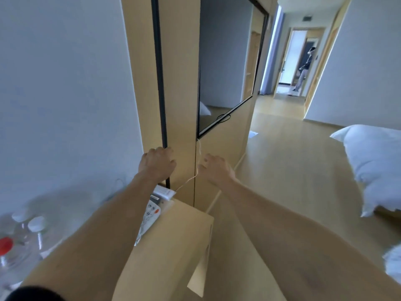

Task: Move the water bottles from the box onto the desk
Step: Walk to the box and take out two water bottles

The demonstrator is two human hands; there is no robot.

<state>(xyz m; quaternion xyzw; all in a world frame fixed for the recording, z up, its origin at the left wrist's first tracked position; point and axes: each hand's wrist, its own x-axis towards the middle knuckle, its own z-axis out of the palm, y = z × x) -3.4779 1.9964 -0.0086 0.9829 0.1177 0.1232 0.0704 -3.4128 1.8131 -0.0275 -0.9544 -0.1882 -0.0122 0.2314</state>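
Water bottles [28, 233] stand at the left end of the bench [165, 246], well left of the remote [152, 213]; two have white caps and one a red cap. No box is in view. The fingers [167, 152] of the left hand [157, 164] curl loosely and hold nothing I can make out, above and just beyond the remote. The right hand [214, 170], right of the remote, also has loosely bent fingers; a thin white cord [198, 157] hangs beside it, and I cannot tell whether it is pinched. Both hands reach ahead of the bench, so the next move probably calls for turning to find the box, then gripping each bottle round its body and standing it upright near the others.
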